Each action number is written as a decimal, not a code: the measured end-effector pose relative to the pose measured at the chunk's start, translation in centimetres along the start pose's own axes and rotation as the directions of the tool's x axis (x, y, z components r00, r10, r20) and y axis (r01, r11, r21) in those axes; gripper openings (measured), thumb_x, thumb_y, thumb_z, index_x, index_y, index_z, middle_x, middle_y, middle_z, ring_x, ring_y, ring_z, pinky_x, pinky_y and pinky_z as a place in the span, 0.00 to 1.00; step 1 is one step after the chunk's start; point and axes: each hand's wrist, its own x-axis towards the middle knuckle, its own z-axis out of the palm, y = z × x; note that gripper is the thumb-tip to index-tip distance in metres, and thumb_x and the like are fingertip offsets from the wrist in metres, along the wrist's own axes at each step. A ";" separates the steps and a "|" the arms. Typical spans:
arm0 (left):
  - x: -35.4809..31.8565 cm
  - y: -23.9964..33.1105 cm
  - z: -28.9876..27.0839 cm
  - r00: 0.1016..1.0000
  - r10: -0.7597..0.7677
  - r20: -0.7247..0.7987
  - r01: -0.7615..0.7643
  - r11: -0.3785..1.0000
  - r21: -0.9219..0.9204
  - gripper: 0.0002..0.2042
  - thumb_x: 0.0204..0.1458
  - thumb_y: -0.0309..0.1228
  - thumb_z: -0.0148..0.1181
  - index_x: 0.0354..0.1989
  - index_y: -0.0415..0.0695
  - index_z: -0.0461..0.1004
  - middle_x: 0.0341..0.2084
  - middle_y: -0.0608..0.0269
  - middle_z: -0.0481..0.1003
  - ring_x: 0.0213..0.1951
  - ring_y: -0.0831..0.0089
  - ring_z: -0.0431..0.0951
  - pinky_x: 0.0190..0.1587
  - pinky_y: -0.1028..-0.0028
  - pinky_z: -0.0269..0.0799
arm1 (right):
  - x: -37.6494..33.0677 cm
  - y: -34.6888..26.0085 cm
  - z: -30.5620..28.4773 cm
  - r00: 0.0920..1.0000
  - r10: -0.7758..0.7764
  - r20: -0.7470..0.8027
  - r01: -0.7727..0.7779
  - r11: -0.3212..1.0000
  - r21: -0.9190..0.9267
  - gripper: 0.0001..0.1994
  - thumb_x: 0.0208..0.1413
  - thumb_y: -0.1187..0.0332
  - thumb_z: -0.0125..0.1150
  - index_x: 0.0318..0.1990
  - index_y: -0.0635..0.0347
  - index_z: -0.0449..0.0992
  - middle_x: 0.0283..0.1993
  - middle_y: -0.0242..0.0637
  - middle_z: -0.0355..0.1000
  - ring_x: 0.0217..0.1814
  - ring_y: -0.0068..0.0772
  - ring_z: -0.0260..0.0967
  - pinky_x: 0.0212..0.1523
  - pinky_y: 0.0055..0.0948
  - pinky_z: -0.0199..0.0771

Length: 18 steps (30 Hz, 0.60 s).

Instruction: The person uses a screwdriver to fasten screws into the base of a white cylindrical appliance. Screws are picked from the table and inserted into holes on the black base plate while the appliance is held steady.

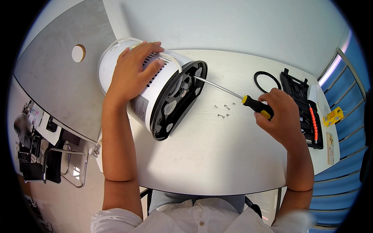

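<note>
1. Head cam: white table (217,163), pale wall (241,27).
2. L hand (133,72) spread on white appliance (154,95) under it.
3. R hand (281,116) curled round screwdriver (254,105), tip at black base (182,105); screws (227,107) left of hand.
4. Prob screw work imo; next needs driver straight.

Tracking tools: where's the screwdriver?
Right of centre in the head view: the screwdriver is in the right hand, tip at the base of the white appliance.
</note>
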 end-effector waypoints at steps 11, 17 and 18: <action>0.0 0.2 0.0 1.000 -0.018 0.006 0.018 1.000 0.004 0.19 0.55 0.38 0.53 0.54 0.45 0.73 0.48 0.61 0.78 0.56 0.58 0.71 0.66 0.58 0.51 | 0.0 -0.3 0.9 0.977 0.194 0.091 -0.190 0.981 -0.046 0.14 0.45 0.69 0.72 0.35 0.58 0.70 0.28 0.37 0.69 0.34 0.36 0.71 0.30 0.34 0.68; 0.1 0.1 -0.1 0.999 -0.036 0.022 0.037 0.999 -0.022 0.20 0.55 0.40 0.53 0.53 0.45 0.74 0.50 0.60 0.78 0.60 0.57 0.69 0.67 0.56 0.49 | -0.5 0.3 0.7 1.000 -0.010 -0.025 0.010 1.000 -0.008 0.14 0.48 0.64 0.69 0.38 0.60 0.72 0.29 0.38 0.69 0.33 0.40 0.69 0.34 0.39 0.65; 0.1 0.2 -0.1 0.998 -0.050 0.031 0.051 0.998 -0.039 0.20 0.54 0.42 0.54 0.52 0.45 0.75 0.51 0.58 0.77 0.62 0.55 0.68 0.67 0.56 0.50 | -0.5 0.3 0.6 1.000 -0.005 -0.004 0.005 1.000 -0.009 0.15 0.49 0.63 0.69 0.38 0.61 0.72 0.29 0.38 0.69 0.33 0.40 0.68 0.34 0.39 0.65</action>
